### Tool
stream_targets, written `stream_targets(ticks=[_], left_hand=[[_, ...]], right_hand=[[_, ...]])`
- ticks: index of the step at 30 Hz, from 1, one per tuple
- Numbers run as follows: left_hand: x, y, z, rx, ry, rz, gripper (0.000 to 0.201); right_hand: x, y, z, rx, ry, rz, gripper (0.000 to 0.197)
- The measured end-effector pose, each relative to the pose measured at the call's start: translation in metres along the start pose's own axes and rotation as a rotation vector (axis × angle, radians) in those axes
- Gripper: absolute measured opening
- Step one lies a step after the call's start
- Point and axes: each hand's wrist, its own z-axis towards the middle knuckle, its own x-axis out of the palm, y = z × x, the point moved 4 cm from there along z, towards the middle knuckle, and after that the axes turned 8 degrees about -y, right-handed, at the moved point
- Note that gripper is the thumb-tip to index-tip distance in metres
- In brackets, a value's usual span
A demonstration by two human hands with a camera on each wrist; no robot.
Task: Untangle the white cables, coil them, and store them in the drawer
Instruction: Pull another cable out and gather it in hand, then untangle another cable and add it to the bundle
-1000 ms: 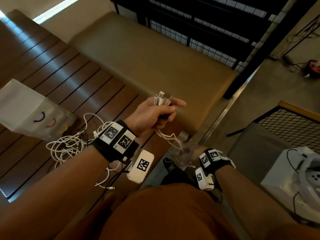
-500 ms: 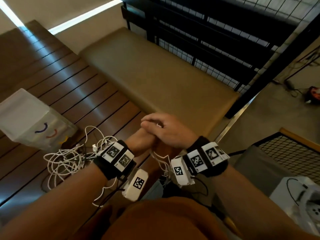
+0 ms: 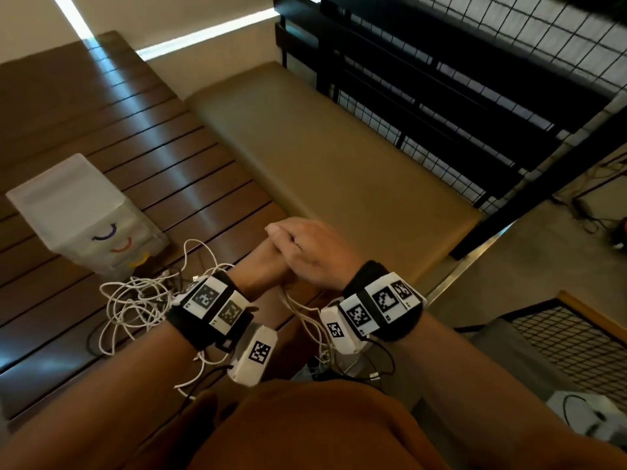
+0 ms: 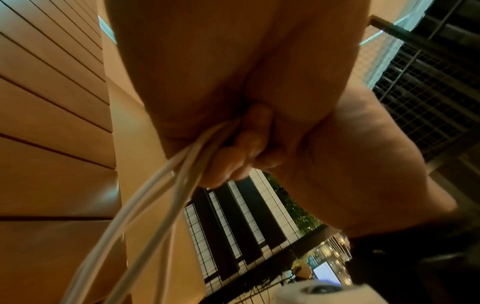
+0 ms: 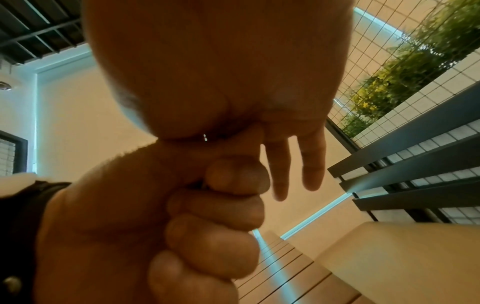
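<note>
- White thin cables (image 4: 145,207) run out of the left hand (image 3: 268,266), whose fingers are curled tight around a bundle of them; the strands leave the fist at its lower side and trail down toward the person's body.
- In the head view those strands (image 3: 305,317) hang slack between the two wrists, their long axis roughly from the fist down to the lap.
- Right hand (image 3: 312,252) lies over the top of the left fist, touching it; two fingers (image 5: 311,160) stick out nearly straight, and whether the others pinch a cable cannot be told.
- A loose tangle of white cables (image 3: 135,300) lies on the dark brown slatted wooden surface (image 3: 101,130), just left of the left wrist.
- Translucent white plastic drawer unit (image 3: 84,215) with coloured curved handles stands on the slats just beyond the tangle, its drawers closed.
- Tan padded bench cushion (image 3: 322,147) stretches ahead of the hands, with a black wire-mesh railing (image 3: 475,79) behind it.
</note>
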Motion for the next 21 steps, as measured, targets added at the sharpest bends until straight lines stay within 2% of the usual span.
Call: stream_targets(ticks=[3, 5, 7, 8, 11, 13, 16, 18, 21], left_hand=[[-0.012, 0.006, 0.000, -0.072, -0.021, -0.181, 0.018], [-0.029, 0.008, 0.000, -0.121, -0.144, -0.382, 0.012], [-0.052, 0.015, -0.002, -0.179, -0.311, -0.610, 0.020], [-0.063, 0.018, -0.005, -0.197, -0.372, -0.707, 0.028], [-0.100, 0.037, -0.010, -0.206, -0.504, -0.848, 0.054], [-0.126, 0.044, -0.018, -0.166, -0.548, -0.914, 0.054], [-0.168, 0.063, -0.039, -0.102, -0.662, -0.935, 0.054], [-0.191, 0.081, -0.054, -0.101, -0.736, -0.967, 0.055], [-0.214, 0.098, -0.077, -0.073, -0.792, -1.034, 0.056]], right_hand=[[0.009, 0.005, 0.010, 0.105, 0.018, 0.342, 0.047], [0.020, 0.009, 0.020, 0.241, 0.032, 0.610, 0.060], [0.043, 0.014, 0.028, 0.430, 0.153, 0.804, 0.073], [0.055, 0.019, 0.029, 0.500, 0.235, 0.820, 0.077], [0.085, 0.034, 0.028, 0.526, 0.445, 0.711, 0.073], [0.105, 0.039, 0.024, 0.502, 0.578, 0.707, 0.071], [0.128, 0.032, 0.025, 0.466, 0.645, 0.551, 0.062], [0.139, 0.024, 0.027, 0.400, 0.711, 0.366, 0.058], [0.156, 0.010, 0.024, 0.192, 0.921, 0.053, 0.041]])
